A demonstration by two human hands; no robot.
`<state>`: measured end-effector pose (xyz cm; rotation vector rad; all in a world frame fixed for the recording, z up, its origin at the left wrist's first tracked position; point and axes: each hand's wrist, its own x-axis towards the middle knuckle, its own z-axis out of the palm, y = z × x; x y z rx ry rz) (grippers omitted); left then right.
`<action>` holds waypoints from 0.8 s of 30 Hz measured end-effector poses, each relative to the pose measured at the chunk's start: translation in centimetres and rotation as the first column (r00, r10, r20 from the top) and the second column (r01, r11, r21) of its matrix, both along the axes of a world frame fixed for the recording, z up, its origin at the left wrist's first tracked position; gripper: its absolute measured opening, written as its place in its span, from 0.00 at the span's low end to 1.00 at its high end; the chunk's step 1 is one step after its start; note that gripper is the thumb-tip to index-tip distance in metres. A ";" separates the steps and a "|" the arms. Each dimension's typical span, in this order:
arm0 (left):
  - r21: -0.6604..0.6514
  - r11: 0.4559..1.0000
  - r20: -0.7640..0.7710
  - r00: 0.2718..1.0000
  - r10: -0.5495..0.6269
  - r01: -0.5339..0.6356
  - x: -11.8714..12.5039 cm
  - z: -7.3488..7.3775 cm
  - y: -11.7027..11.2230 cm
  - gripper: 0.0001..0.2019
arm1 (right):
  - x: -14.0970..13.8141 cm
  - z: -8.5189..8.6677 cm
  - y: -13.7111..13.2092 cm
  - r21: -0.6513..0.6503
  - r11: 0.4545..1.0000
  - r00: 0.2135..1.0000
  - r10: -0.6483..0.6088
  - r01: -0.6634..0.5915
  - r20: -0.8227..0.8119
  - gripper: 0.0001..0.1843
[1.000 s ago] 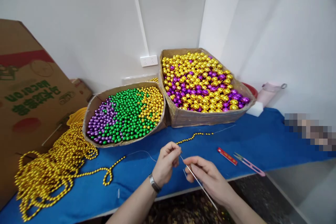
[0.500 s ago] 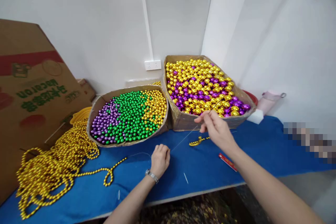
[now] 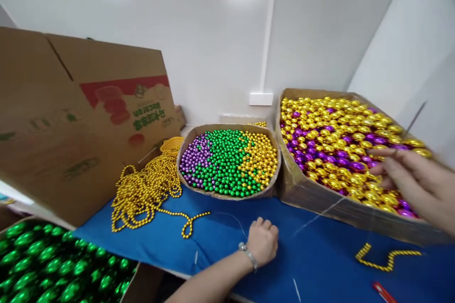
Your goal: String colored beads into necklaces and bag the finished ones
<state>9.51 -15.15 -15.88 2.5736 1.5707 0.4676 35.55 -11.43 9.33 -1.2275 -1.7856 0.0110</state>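
Observation:
My left hand (image 3: pixel 263 240), with a watch at the wrist, is closed low over the blue cloth on a thin clear thread (image 3: pixel 232 218). The thread runs left from it toward the end of a gold bead string (image 3: pixel 188 222), and a blurred stretch rises to the right. At the right edge, my right hand (image 3: pixel 419 180) pinches a long thin needle (image 3: pixel 415 119) that points up, in front of the box of large gold and purple beads (image 3: pixel 334 147). Some of its fingers are smeared by motion.
A lined box of small purple, green and gold beads (image 3: pixel 227 161) stands mid-table. Left are heaped gold bead strings (image 3: pixel 145 194), a big carton (image 3: pixel 124 104) and a box of green beads (image 3: pixel 53 265). A short gold strand (image 3: pixel 387 260) and a red-handled tool (image 3: pixel 384 292) lie front right.
The view has turned left, bringing the green beads in and shifting things rightward. My right hand has moved away to the right with the needle; my left hand stays low on the thread.

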 end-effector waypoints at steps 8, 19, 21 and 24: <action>0.149 0.987 0.092 0.993 -0.071 0.057 -5.4 5.6 -0.7 0.09 | -2.8 -7.9 -0.5 -0.317 0.948 1.000 0.024 -0.024 -0.005 0.29; 0.123 0.953 -0.277 0.913 0.301 -0.277 -15.3 12.0 10.1 0.11 | -11.2 -15.3 -5.1 -0.271 0.926 0.961 0.277 -0.263 0.013 0.16; 0.112 0.955 -0.301 0.906 0.297 -0.275 -15.0 11.5 10.0 0.11 | -11.7 -15.7 -5.3 -0.257 0.925 0.956 0.292 -0.280 0.007 0.15; 0.097 0.953 -0.319 0.898 0.302 -0.286 -14.7 11.0 9.4 0.12 | -12.1 -16.4 -5.6 -0.238 0.933 0.960 0.279 -0.269 0.007 0.14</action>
